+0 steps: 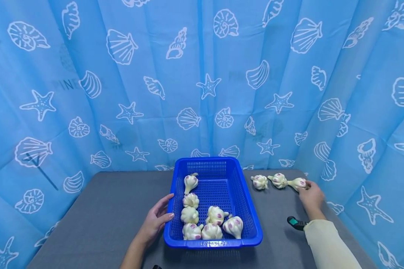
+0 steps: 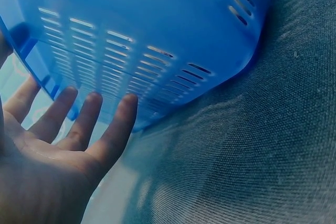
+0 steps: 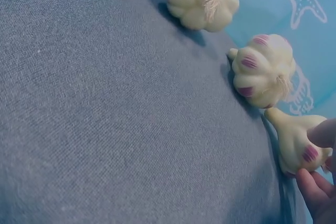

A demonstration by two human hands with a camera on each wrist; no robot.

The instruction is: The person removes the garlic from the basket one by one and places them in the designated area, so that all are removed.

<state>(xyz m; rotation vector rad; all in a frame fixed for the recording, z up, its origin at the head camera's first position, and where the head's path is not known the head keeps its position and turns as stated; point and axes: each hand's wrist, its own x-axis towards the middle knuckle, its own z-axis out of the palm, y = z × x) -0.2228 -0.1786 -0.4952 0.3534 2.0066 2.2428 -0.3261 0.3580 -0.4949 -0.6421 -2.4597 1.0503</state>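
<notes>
A blue plastic basket (image 1: 250, 209) with slotted walls stands on the grey table. My left hand (image 1: 153, 220) holds its left rim, thumb at the rim's top, the other fingers (image 2: 113, 135) spread along the outer wall. At the right, my right hand (image 1: 311, 198) pinches a garlic bulb (image 3: 296, 140) between thumb and fingers; its stem points toward a second garlic bulb (image 3: 262, 72). A third garlic bulb (image 3: 202, 1) lies further left in that row. Inside the basket are several more garlic bulbs (image 1: 190, 215), along its left side and near end.
A small black device with a green screen (image 1: 296, 223) shows at my right wrist. The grey tabletop (image 1: 114, 209) extends on both sides of the basket. A blue curtain (image 1: 202, 93) with white shell prints hangs behind the table and along its sides.
</notes>
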